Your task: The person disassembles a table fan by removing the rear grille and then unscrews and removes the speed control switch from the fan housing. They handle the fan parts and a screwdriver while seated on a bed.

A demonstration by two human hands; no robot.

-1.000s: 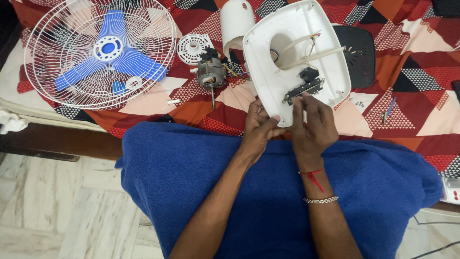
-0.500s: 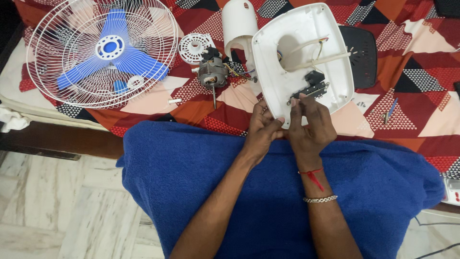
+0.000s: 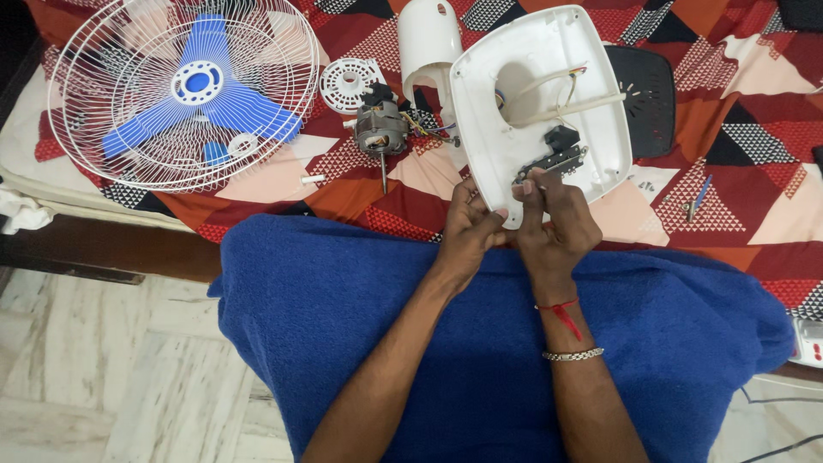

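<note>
Lap: a blue towel covers the person's knees, nearest the camera, directly below the fingers.
Left hand: the left hand grips the lower edge of the white fan base, fingers curled shut on the rim.
Right hand: the right hand pinches the same edge just beside the left, thumb and forefinger raised toward the black switch block; a red thread and a metal bracelet circle the wrist.
Fan base: a white plastic shell, rounded-square, turned underside up and tilted, its lower rim in both hands; a round hole, pale wires and a cream rod show just beyond the fingertips.
Change: since the earlier frames the base has swung a little clockwise, and the right thumb has crept up to the switch block; both hands have kept their hold on the rim.
Left of the fingers: one bare motor with its shaft pointing toward the lap, and one small white round grille past it.
Far left: one white wire guard with one blue three-bladed rotor inside.
Beyond the fingers: one white neck cover and one black panel behind the base.
Right of the fingers: one blue-handled tool on the patterned bedspread.
</note>
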